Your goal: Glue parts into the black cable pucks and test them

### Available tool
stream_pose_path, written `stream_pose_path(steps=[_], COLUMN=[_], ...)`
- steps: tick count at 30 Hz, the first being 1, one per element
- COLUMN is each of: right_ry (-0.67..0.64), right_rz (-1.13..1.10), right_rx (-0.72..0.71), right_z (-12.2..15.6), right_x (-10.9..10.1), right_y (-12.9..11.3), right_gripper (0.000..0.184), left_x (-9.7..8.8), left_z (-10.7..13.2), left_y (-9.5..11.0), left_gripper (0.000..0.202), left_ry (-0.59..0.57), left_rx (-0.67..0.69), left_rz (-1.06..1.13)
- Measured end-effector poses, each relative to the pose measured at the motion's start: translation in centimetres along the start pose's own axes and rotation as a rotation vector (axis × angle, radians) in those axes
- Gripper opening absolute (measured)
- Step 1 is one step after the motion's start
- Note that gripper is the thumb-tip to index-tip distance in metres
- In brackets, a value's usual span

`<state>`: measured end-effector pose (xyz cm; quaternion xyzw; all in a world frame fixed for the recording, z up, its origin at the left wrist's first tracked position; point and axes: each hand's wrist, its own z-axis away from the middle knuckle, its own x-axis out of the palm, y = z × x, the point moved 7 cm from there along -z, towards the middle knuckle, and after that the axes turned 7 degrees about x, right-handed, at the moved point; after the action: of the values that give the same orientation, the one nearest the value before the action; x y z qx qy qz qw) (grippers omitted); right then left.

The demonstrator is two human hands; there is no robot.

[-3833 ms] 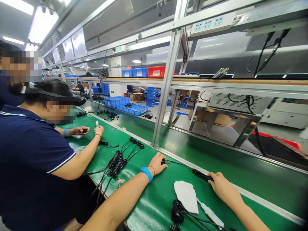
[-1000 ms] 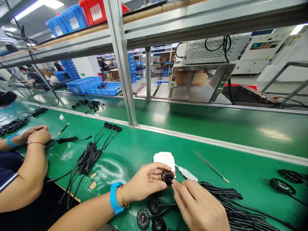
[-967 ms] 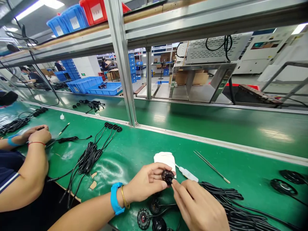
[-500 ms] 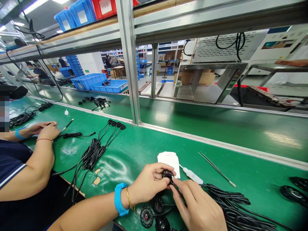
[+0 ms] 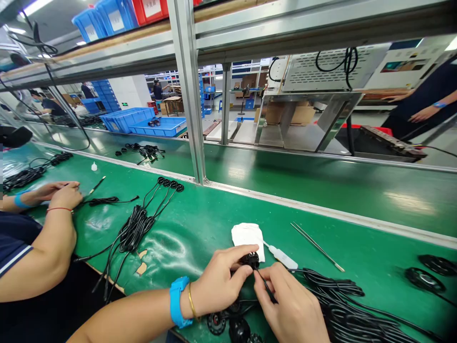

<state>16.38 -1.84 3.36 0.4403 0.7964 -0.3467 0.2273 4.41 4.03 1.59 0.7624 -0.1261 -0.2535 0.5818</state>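
My left hand (image 5: 223, 282) grips a round black disc (image 5: 250, 259) on the end of a cable, its face hidden by my fingers. My right hand (image 5: 291, 305) pinches the thin black cable (image 5: 267, 286) just below that disc. Behind them lies a white cloth (image 5: 247, 240), with a white-handled tool (image 5: 283, 257) and a thin metal rod (image 5: 316, 247) to its right. A coil of black cable (image 5: 339, 297) lies beside my right hand. Similar black discs (image 5: 216, 323) sit below my hands, partly hidden.
A co-worker's hands (image 5: 59, 194) work at the left of the green bench (image 5: 357, 205), near a bundle of black cables (image 5: 134, 231). More round discs (image 5: 424, 279) lie at the right. A metal post (image 5: 187, 95) and shelf rail stand along the far side, with blue crates (image 5: 143, 121) beyond.
My hands have drawn closer around the disc, which has turned so its face no longer shows. My right fingers now pinch its cable. The view has shifted slightly.
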Motion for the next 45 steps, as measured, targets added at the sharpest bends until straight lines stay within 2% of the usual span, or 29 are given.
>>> stream_pose_path(steps=[3,5,8,12,14,17,21,27,38,45], right_ry=[-0.006,-0.004,-0.001,0.001,-0.011,-0.024,-0.023,0.074,0.034,0.046], right_rz=[-0.017,-0.007,0.024,0.025,-0.016,-0.087,-0.137,0.011,0.027,-0.021], right_rx=[0.009,0.023,0.048,0.073,0.085,0.122,0.126,0.029,0.022,0.023], right_z=[0.0,0.0,-0.1,-0.3,-0.4,-0.4,-0.1,-0.2,-0.7,-0.9], right_x=[0.0,0.0,-0.1,-0.3,-0.3,-0.2,-0.4,-1.0,-0.7,-1.5], right_y=[0.0,-0.1,0.0,0.2,0.4,0.9,1.1,-0.1,-0.3,-0.1], right_gripper=[0.024,0.026,0.030,0.026,0.023,0.021,0.016,0.020,0.025,0.016], left_x=[-0.1,0.1,0.2,0.2,0.1,0.0,0.0,0.0,0.2,-0.1], left_z=[0.1,0.1,0.0,-0.5,-0.7,-0.9,-0.7,-0.6,-0.6,-1.0], left_y=[0.7,0.9,0.2,-1.5,-1.9,-1.9,-1.6,-1.7,-2.0,-2.0], left_gripper=[0.048,0.049,0.045,0.040,0.042,0.044,0.043,0.044,0.047,0.045], left_ry=[-0.037,-0.065,-0.056,0.022,0.058,0.080,0.071,0.074,0.054,0.035], left_rx=[0.123,0.147,0.060,-0.144,-0.179,-0.185,-0.184,-0.199,-0.191,-0.173], left_rz=[-0.121,-0.117,-0.033,0.298,0.446,0.532,0.555,0.510,0.496,0.611])
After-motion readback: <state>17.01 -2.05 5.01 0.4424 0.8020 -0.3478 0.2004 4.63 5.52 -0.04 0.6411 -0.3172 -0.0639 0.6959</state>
